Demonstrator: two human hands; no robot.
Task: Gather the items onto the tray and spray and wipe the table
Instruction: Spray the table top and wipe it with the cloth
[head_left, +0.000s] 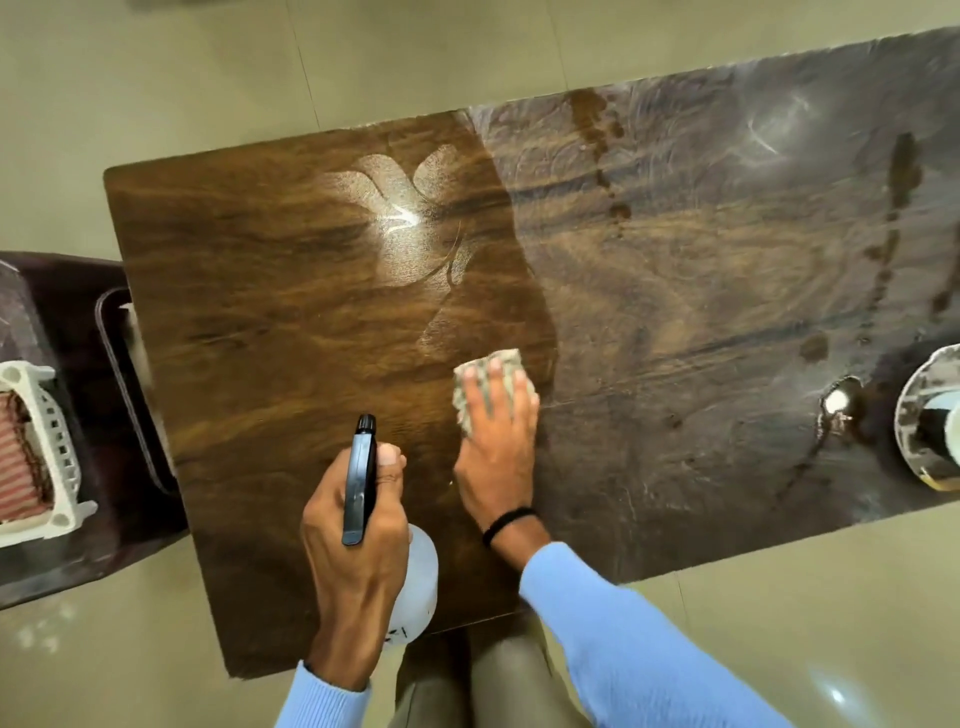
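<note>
Left hand (340, 571) grips spray bottle (421, 577) at 6 o'clock, over the near edge of the counter (249, 312), nozzle toward 12. Right hand (498, 452), fingers flat, presses cloth (501, 361) on the counter mid-frame. Tray (117, 384) sits off the counter at 9 o'clock. Plate (922, 415) at 3 o'clock.

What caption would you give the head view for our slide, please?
Left hand grips a spray bottle while the right hand presses a cloth on the table.

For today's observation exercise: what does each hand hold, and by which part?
The left hand grips the spray bottle at its neck, below the black head. The right hand holds nothing; it presses flat on the cloth.
</note>
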